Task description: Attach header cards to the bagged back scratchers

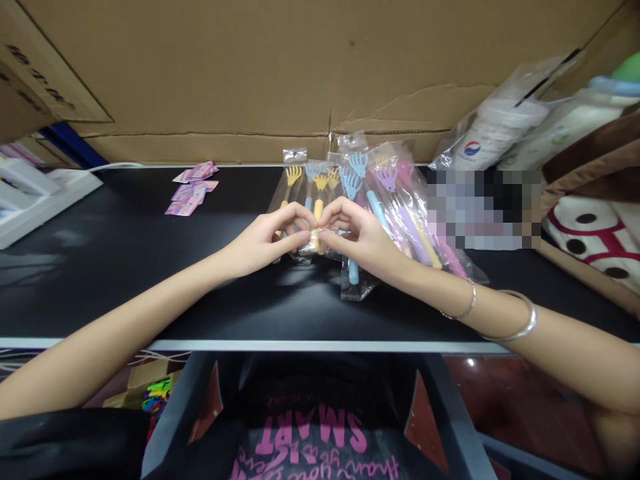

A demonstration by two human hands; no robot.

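Observation:
My left hand (283,233) and my right hand (357,233) meet fingertip to fingertip over the middle of the black table. Both pinch the near end of a clear plastic bag (309,249). Inside it seems to lie a back scratcher (319,207) with a yellow claw and handle, its claw pointing away from me. Under and beside my hands lie several more bagged back scratchers (413,233) in blue, purple, yellow and pink. A blue-handled one (353,272) sticks out below my right hand. My fingers partly hide the bag's end.
Small pink printed cards (193,190) lie at the back left, near a white power strip or rack (43,193). At the right stand a bagged white cup (500,133) and a brown bag (595,160). Cardboard (250,73) walls the back. The table's front edge (320,345) is pale.

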